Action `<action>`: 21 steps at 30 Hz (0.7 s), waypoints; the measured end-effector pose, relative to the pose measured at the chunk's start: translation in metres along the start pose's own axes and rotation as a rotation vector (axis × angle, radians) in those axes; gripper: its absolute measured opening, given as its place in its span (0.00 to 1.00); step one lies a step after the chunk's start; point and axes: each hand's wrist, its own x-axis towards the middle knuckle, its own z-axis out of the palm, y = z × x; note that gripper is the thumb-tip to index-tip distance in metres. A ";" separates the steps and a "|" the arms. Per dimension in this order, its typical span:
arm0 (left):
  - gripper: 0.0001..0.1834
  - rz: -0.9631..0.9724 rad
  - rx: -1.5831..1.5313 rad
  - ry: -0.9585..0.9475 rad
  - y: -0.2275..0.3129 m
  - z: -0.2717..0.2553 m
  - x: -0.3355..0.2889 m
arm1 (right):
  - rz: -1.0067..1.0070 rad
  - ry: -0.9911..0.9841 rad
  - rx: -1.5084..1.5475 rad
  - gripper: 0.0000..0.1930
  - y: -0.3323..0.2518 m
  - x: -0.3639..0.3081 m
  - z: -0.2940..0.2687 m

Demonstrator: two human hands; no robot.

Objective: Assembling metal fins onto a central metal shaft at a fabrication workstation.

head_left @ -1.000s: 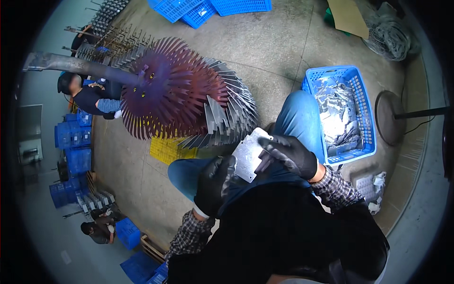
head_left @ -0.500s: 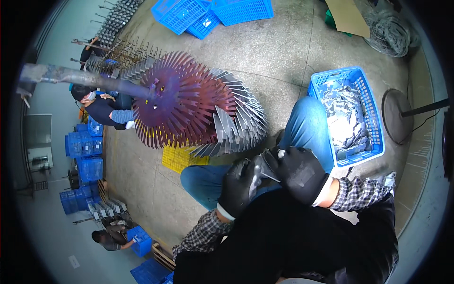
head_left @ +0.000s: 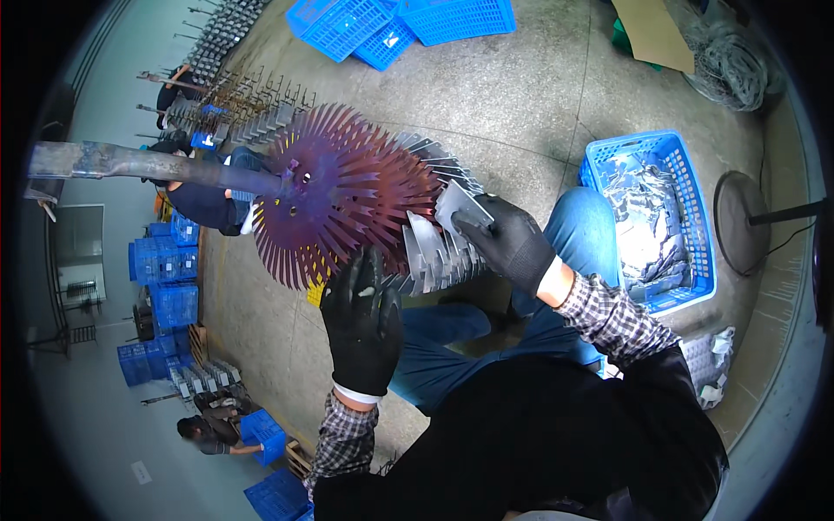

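Observation:
A round rack (head_left: 326,187) with reddish-purple prongs fanning out in rings is in front of me, on a thick metal bar (head_left: 156,163). Flat grey metal plates (head_left: 434,260) fill its right side. My right hand (head_left: 514,243), in a black glove, pinches one thin grey plate (head_left: 460,207) against the rack's upper right edge; whether it touches a prong I cannot tell. My left hand (head_left: 360,317), gloved alike, is raised at the rack's lower edge. Its fingers are stretched out, with nothing seen in them.
Right of my knee stands a blue crate (head_left: 691,200) full of loose grey plates (head_left: 643,226). Beyond it is a round stand base (head_left: 738,221). Blue crates (head_left: 456,19) sit at the far side. Co-workers (head_left: 204,195) sit at left, one beside the rack, another (head_left: 213,430) lower down.
Both hands were together over my lap, at a small metal piece. They have parted and moved forward to the rack, the right with a plate, the left with fingers spread.

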 end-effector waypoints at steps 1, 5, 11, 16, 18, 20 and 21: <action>0.33 0.009 0.010 -0.010 -0.003 0.002 0.000 | -0.018 0.002 -0.034 0.18 0.000 0.001 0.003; 0.35 -0.004 0.042 -0.065 -0.004 0.002 0.005 | -0.019 -0.012 -0.117 0.18 0.003 0.004 0.008; 0.33 -0.036 0.027 -0.130 -0.002 0.000 0.015 | -0.026 -0.066 -0.218 0.19 0.002 0.006 0.012; 0.32 -0.034 -0.058 -0.119 -0.003 0.000 0.025 | -0.058 -0.065 -0.240 0.19 -0.001 0.004 0.012; 0.32 -0.033 -0.083 -0.110 -0.004 0.000 0.028 | -0.068 -0.059 -0.243 0.19 -0.002 0.004 0.012; 0.32 -0.048 -0.149 -0.115 -0.004 -0.001 0.031 | -0.052 -0.057 -0.258 0.19 -0.005 0.004 0.012; 0.31 -0.056 -0.182 -0.118 -0.004 -0.001 0.032 | -0.045 -0.056 -0.264 0.19 -0.006 0.004 0.012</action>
